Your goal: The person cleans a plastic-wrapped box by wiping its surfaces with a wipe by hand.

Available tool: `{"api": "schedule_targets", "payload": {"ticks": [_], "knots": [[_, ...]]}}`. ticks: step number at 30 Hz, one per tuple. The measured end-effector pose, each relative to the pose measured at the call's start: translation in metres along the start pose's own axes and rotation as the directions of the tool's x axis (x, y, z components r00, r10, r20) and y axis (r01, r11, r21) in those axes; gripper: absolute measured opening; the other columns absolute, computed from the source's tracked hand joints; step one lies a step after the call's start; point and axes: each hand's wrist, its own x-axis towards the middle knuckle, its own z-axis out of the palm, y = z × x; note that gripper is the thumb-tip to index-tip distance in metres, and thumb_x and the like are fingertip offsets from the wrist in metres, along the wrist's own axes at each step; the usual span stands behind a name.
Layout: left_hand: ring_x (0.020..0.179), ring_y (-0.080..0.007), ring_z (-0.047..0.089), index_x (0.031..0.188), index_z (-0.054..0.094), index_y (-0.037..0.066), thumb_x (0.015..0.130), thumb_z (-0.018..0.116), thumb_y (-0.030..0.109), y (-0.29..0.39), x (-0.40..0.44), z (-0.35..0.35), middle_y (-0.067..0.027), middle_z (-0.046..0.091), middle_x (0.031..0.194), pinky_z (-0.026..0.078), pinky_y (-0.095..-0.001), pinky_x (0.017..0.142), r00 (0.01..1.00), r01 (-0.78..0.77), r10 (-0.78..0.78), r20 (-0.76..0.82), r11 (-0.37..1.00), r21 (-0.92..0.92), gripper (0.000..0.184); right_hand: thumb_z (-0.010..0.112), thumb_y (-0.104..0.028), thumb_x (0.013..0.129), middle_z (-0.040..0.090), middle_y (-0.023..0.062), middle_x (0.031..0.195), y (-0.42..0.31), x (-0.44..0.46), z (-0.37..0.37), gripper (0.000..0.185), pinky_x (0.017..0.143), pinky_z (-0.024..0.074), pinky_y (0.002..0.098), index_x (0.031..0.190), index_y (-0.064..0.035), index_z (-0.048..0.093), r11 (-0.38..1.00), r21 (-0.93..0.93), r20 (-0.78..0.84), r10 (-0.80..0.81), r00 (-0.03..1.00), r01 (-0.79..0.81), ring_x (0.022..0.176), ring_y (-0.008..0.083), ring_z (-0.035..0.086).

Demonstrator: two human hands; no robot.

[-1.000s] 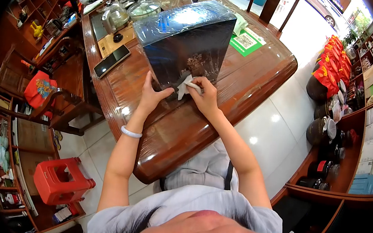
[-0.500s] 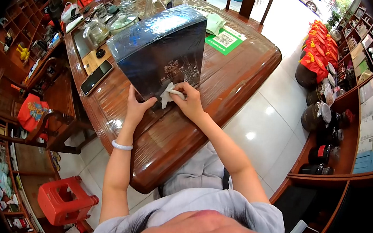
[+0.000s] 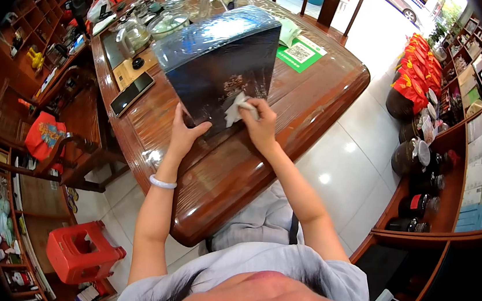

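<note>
shop with crowded wooden display shelves [image 3: 473, 74]

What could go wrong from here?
Pushed hard, the wrapped box might slide or tip toward the glass bottles behind it; only the left hand braces a lower corner. The white wipe in the right hand might also snag the wrinkled clear film. The phone, near the table's edge, could get knocked.

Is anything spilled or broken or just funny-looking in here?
I see nothing spilled or broken. The clear wrap on the big dark box is wrinkly, which seems ordinary. The red stool looks tipped, but the camera's curved view probably makes it look that way.
</note>
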Motion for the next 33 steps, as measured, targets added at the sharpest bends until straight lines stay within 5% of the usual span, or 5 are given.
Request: {"api": "schedule_targets", "payload": {"ticks": [10, 17, 22, 24, 33], "knots": [[0.095, -0.0141, 0.052, 0.121, 0.042, 0.003, 0.066, 0.077, 0.011, -0.001, 0.001, 0.000, -0.0047, 0.055, 0.103, 0.042, -0.0277, 0.084, 0.999, -0.024, 0.024, -0.027, 1.000, 0.015, 0.065, 0.066, -0.014, 0.079, 0.062, 0.0082, 0.070, -0.060, 0.102, -0.024, 0.018, 0.058, 0.0453, 0.0255, 0.088, -0.0003, 0.060, 0.995, 0.000, -0.246, -0.096, 0.964, 0.099, 0.064, 0.0103, 0.056], [0.095, -0.0140, 0.052, 0.120, 0.042, 0.002, 0.067, 0.076, 0.011, -0.003, 0.002, 0.000, -0.0050, 0.056, 0.104, 0.042, -0.0275, 0.084, 1.000, -0.023, 0.023, -0.001, 0.999, -0.028, 0.064, 0.065, -0.013, 0.080, 0.062, 0.0124, 0.073, -0.020, 0.065, -0.025, 0.016, 0.059, 0.0465, 0.0284, 0.089, -0.0011, 0.060, 0.964, -0.211, -0.174, -0.199, 0.965, 0.161, 0.065, 0.0179, 0.061], [0.091, -0.0139, 0.053, 0.119, 0.042, 0.003, 0.066, 0.077, 0.010, -0.005, 0.001, 0.001, -0.0040, 0.055, 0.101, 0.042, -0.0269, 0.083, 1.000, -0.013, 0.013, -0.004, 0.999, -0.051, 0.064, 0.064, -0.013, 0.080, 0.062, 0.0115, 0.069, 0.035, 0.021, -0.039, 0.016, 0.057, 0.0470, 0.0292, 0.088, -0.0012, 0.059, 0.955, -0.280, -0.054, -0.121, 0.991, 0.101, 0.061, 0.0184, 0.061], [0.091, -0.0136, 0.052, 0.119, 0.042, 0.003, 0.066, 0.077, 0.010, 0.001, 0.000, 0.001, -0.0035, 0.055, 0.101, 0.042, -0.0269, 0.083, 1.000, -0.009, 0.009, -0.004, 0.999, -0.044, 0.064, 0.063, -0.013, 0.080, 0.063, 0.0090, 0.069, 0.039, 0.020, -0.045, 0.015, 0.055, 0.0468, 0.0273, 0.088, -0.0006, 0.058, 0.950, -0.057, 0.028, 0.310, 0.950, -0.308, 0.058, 0.0141, 0.060], [0.094, -0.0131, 0.050, 0.119, 0.042, 0.003, 0.066, 0.077, 0.011, -0.004, 0.000, 0.000, -0.0031, 0.053, 0.101, 0.040, -0.0264, 0.085, 1.000, 0.009, -0.010, -0.010, 1.000, -0.018, 0.065, 0.062, -0.014, 0.081, 0.062, 0.0072, 0.068, 0.031, 0.018, -0.044, 0.016, 0.052, 0.0461, 0.0255, 0.087, -0.0001, 0.058, 0.954, -0.057, 0.012, 0.294, 0.956, -0.293, 0.057, 0.0113, 0.059]]}}
